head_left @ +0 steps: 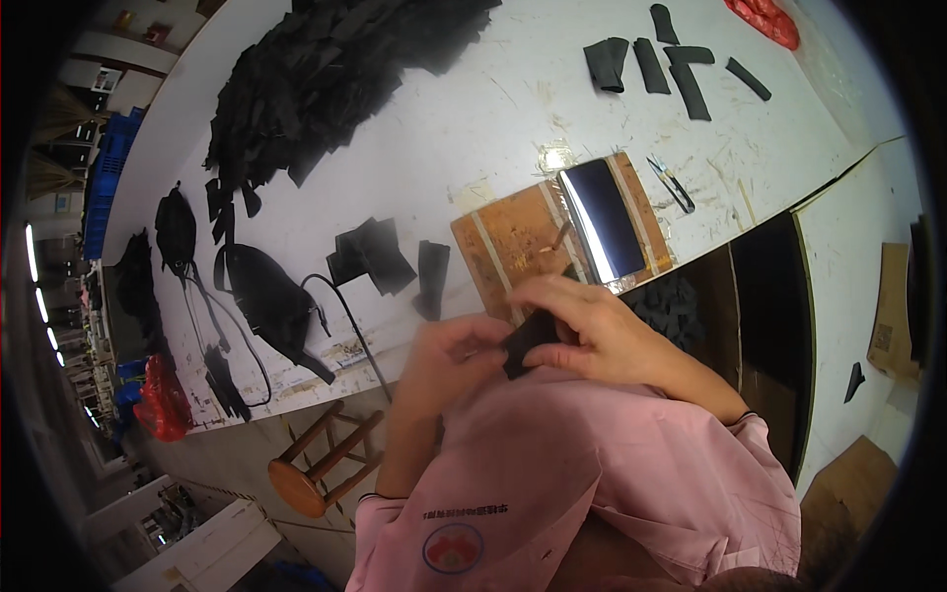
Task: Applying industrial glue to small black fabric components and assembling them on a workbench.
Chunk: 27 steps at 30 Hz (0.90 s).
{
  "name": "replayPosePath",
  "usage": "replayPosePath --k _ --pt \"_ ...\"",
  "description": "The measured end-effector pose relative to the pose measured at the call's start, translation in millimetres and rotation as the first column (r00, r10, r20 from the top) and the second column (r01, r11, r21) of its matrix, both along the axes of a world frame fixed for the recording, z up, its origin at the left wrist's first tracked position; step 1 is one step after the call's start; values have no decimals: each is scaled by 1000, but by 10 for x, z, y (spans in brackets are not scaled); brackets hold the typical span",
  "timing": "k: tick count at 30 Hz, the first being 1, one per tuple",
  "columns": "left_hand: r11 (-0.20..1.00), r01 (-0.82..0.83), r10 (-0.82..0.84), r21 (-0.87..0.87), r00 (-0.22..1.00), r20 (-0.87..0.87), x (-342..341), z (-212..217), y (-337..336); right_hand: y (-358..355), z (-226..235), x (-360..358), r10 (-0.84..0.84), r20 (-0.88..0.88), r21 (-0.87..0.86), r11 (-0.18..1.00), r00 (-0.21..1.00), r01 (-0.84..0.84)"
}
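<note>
One small piece of black fabric (pixel 528 344) was between the fingers of both hands, just above the person's lap and near the table edge. The right hand (pixel 584 321) had its thumb and curled fingers closed on the piece. The left hand (pixel 456 353), slightly blurred, had its fingers bent in with the tips against the piece's left edge; whether they pinched it, I could not tell.

Just beyond the fingers lay a wooden board (pixel 512 244) on the white table (pixel 503 123), with a dark-screened phone (pixel 600 219) across its right part. Right of the fingers, below the tabletop, an open compartment (pixel 722 316) held many loose black pieces (pixel 666 304). Farther out to the right were snips (pixel 675 187) and several black strips (pixel 691 91).

Left of the fingers lay flat black pieces (pixel 373 257) and a black item with cords (pixel 268 298); well beyond, a large black heap (pixel 311 94) spread out. Far left of the fingers were a red plastic bag (pixel 164 400), contents hidden, and blue crates (pixel 111 183), their insides too small to make out.
</note>
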State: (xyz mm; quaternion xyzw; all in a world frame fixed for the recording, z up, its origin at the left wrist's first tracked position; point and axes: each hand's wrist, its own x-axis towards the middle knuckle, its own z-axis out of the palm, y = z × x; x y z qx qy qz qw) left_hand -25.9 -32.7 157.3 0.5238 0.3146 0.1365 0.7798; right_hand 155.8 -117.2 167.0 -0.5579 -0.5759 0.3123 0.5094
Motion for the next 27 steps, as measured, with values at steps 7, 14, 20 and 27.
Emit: replayPosePath --k 7,14,20,27 --pt "963 -10 28 -270 998 62 74 -63 7 -131 -281 61 69 -444 -347 906 893 -242" --pt "971 22 -16 -239 999 28 123 -67 51 -160 -310 114 120 -396 -372 885 910 -279" --pt "984 35 -46 -172 997 -62 125 -62 77 -135 -311 123 168 -352 -347 890 921 -296" --pt "983 42 -53 -179 997 -57 107 -37 93 -135 -366 111 194 -336 -329 893 922 -308"
